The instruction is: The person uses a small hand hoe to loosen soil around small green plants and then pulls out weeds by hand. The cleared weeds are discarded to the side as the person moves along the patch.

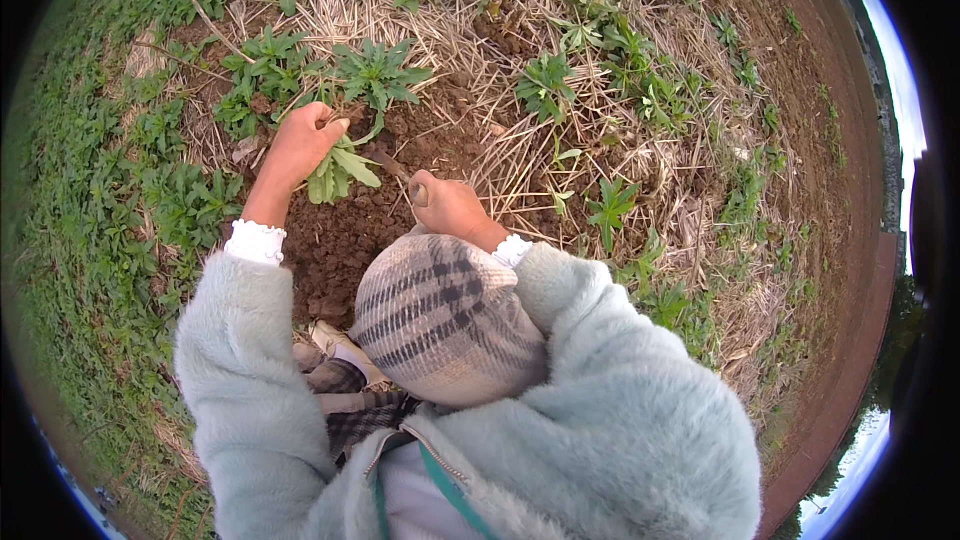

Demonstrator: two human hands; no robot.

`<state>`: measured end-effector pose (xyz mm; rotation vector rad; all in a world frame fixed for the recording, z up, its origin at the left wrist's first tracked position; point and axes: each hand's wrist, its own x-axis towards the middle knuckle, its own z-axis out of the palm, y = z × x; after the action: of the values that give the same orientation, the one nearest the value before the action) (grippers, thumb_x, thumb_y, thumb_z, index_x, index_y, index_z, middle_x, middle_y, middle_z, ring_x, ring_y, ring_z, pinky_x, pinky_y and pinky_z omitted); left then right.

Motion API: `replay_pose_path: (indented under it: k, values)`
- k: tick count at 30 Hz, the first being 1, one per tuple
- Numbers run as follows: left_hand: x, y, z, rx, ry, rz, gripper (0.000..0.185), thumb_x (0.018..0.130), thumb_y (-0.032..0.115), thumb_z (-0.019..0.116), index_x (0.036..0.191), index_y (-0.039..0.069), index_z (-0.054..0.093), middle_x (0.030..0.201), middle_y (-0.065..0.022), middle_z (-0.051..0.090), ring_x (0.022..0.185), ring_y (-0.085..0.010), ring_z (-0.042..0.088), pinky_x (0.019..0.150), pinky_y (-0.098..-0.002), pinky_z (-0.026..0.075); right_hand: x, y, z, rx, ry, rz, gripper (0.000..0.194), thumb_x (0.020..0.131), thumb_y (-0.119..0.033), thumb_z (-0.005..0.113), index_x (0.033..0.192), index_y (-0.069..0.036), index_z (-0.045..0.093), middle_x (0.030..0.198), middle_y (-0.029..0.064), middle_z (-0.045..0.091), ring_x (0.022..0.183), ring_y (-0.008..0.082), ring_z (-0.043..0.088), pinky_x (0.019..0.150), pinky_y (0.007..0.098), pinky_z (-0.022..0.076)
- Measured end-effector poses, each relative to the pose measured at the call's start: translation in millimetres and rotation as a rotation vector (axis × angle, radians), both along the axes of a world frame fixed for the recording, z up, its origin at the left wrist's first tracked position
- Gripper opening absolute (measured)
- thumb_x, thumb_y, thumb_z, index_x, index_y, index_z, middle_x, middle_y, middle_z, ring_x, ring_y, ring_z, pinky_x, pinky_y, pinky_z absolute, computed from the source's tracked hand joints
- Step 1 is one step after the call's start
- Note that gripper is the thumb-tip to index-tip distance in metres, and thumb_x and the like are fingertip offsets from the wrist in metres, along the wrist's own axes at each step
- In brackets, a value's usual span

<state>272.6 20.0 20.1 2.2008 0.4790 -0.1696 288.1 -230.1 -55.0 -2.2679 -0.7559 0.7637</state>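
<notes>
My left hand (304,146) is closed on a leafy green plant (337,169), whose leaves hang down over loose brown soil (330,240). Just to the right, my right hand (450,206) grips the handle (420,195) of a small hand tool. The tool's narrow, soil-coloured front part (390,163) points up and left towards the plant; its tip is hard to make out against the dirt. Rooted leafy plants (379,73) grow right above both hands.
Dry straw (517,157) covers the ground above and to the right, with green weeds (611,210) among it. Dense weeds (90,240) spread over the left. A bent knee in plaid cloth (450,315) and a shoe (330,337) are close below the hands. A dry twig (214,26) lies at the upper left.
</notes>
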Motion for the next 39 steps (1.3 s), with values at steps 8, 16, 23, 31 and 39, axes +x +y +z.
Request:
replay_pose_path:
  k: [8,16,23,31,39]
  values:
    - [0.0,-51.9,65.2,-0.379,-0.228,-0.094,0.068,0.088,0.041,0.066,0.133,-0.007,0.047,0.127,-0.0205,0.057,0.117,-0.0244,0.056,0.097,-0.0359,0.045,4.3,-47.7,-12.2,0.180,-0.006,-0.462,0.016,0.081,-0.016,0.064,0.096,-0.011,0.060,0.075,0.0177,0.064,0.071,0.0369,0.063,0.067,0.0412,0.0504]
    - [-210.7,77.3,87.5,-0.030,0.166,0.324,0.042,0.092,0.028,0.062,0.120,-0.003,0.060,0.112,-0.0100,0.065,0.101,-0.0170,0.061,0.091,-0.0296,0.046,104.5,-244.7,-32.7,0.284,-0.290,-1.220,0.016,0.082,-0.011,0.064,0.095,-0.006,0.056,0.074,0.0032,0.062,0.062,0.0137,0.055,0.063,0.0294,0.0470]
    - [-292.9,56.0,128.9,-0.137,-0.185,0.839,0.045,0.094,0.032,0.059,0.124,-0.002,0.057,0.113,-0.0106,0.065,0.100,-0.0192,0.063,0.091,-0.0306,0.047,78.3,-273.1,-2.6,0.378,-0.349,-1.178,0.015,0.084,-0.004,0.062,0.095,-0.004,0.051,0.077,0.0027,0.060,0.063,0.0090,0.052,0.055,0.0253,0.0419]
    - [-256.8,29.9,113.0,-0.253,-0.487,0.796,0.023,0.095,0.020,0.059,0.107,0.001,0.060,0.096,-0.0045,0.063,0.093,-0.0162,0.061,0.091,-0.0321,0.047,23.3,-125.0,-7.9,0.582,0.110,-0.547,0.012,0.083,0.000,0.061,0.083,-0.007,0.052,0.076,-0.0042,0.053,0.066,0.0037,0.049,0.057,0.0205,0.0416]
    - [-263.3,33.4,104.3,-0.279,-0.494,0.882,0.034,0.097,0.034,0.054,0.102,0.004,0.068,0.082,-0.0010,0.066,0.083,-0.0117,0.062,0.082,-0.0285,0.046,37.0,14.7,10.6,0.188,0.010,-0.018,0.012,0.079,-0.009,0.065,0.089,-0.007,0.059,0.072,0.0101,0.064,0.066,0.0169,0.063,0.062,0.0307,0.0497]
